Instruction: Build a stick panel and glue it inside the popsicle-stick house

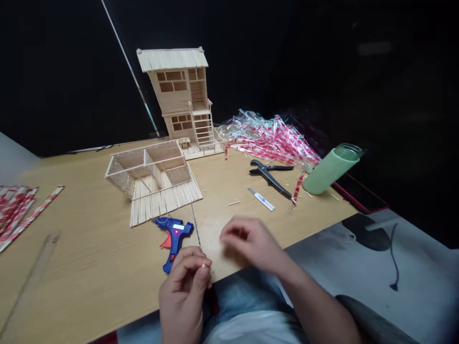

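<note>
My left hand (pixel 188 286) is closed in a pinch near the table's front edge. Between its thumb and forefinger shows the pale end of a small wooden stick (pixel 203 265). To its right, my right hand (pixel 251 241) is slightly blurred, with curled fingers and thumb brought together; anything in them is too small or hidden to see. A blue hot glue gun (pixel 176 234) with a red trigger and a lit light lies just beyond my left hand. Behind it is an open-topped stick-built structure (pixel 150 167) with inner walls and a slatted base.
A two-storey stick house (pixel 179 95) stands at the back. Plastic wrappers (pixel 276 138), black cutters (pixel 270 177), a craft knife (pixel 261 199), a short stick (pixel 234 203), a tilted-looking green bottle (pixel 332 169) and a phone (pixel 358 191) are right. Red-and-white wrapped sticks (pixel 16 210) lie left.
</note>
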The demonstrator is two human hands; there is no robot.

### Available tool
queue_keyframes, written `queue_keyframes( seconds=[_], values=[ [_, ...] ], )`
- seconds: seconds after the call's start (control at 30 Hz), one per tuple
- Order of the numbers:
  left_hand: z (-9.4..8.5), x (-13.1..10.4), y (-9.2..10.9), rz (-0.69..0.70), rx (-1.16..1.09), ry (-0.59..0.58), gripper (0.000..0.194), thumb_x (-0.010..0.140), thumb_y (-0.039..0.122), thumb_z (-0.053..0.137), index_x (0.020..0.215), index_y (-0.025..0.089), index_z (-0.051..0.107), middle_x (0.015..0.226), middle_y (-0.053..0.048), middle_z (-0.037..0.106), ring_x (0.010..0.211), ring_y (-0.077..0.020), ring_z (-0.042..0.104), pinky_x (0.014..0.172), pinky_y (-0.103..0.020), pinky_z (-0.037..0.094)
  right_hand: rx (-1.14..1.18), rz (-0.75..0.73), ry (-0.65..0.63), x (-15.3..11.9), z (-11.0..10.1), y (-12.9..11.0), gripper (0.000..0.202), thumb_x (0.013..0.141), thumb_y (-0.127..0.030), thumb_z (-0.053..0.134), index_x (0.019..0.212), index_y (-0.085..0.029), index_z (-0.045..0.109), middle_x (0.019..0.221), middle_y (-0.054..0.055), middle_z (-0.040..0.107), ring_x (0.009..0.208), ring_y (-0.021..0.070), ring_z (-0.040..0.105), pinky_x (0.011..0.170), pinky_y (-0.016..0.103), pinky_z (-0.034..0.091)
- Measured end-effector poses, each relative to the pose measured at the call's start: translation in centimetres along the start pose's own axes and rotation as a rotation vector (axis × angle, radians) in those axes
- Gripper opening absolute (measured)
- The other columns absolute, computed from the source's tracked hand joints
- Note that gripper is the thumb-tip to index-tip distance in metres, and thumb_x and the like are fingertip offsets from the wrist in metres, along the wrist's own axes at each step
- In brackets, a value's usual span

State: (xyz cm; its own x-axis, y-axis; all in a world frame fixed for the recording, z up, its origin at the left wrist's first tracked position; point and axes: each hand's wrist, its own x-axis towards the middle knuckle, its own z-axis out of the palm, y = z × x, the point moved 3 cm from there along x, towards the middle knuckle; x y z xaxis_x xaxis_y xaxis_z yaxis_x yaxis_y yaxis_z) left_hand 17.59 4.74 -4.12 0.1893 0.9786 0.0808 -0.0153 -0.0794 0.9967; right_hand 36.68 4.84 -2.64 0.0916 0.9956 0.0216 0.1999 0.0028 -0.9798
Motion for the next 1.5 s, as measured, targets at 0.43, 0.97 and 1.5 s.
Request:
queue_keyframes(
  seconds=[0.43, 0.97, 1.5],
  values=[
    [3.1, -0.3, -1.1, -0.380, -0.204, -0.283, 0.031, 0.077, 0.045, 0.076, 0.082, 0.016, 0.067, 0.061, -0.003, 0.067, 0.043, -0.0096, 0.053, 0.044, -0.021, 0.044, -1.109, 0.175, 0.353, 2.8, -10.0, 5.3, 0.008, 0.088, -0.025, 0.065, 0.087, -0.017, 0.065, 0.088, 0.011, 0.070, 0.085, 0.0261, 0.063, 0.072, 0.034, 0.040],
    [0.8, -0.2, -0.3, -0.261, -0.562, -0.208, 0.015, 0.087, 0.030, 0.072, 0.090, 0.015, 0.070, 0.064, 0.002, 0.068, 0.041, -0.0049, 0.058, 0.044, -0.014, 0.046, -0.118, -0.226, -0.216, -5.6, 3.0, -1.9, 0.018, 0.103, -0.026, 0.044, 0.099, -0.023, 0.062, 0.085, 0.000, 0.067, 0.073, 0.0114, 0.062, 0.068, 0.023, 0.044],
    [0.7, -0.6, -0.4, -0.130, -0.602, -0.176, 0.011, 0.089, 0.026, 0.070, 0.088, 0.016, 0.071, 0.065, 0.001, 0.071, 0.041, -0.0039, 0.059, 0.044, -0.011, 0.048, -0.168, -0.301, -0.206, -5.1, 4.3, -2.2, 0.024, 0.103, -0.020, 0.041, 0.088, -0.021, 0.059, 0.071, -0.004, 0.062, 0.060, 0.0069, 0.055, 0.059, 0.019, 0.038]
  ],
)
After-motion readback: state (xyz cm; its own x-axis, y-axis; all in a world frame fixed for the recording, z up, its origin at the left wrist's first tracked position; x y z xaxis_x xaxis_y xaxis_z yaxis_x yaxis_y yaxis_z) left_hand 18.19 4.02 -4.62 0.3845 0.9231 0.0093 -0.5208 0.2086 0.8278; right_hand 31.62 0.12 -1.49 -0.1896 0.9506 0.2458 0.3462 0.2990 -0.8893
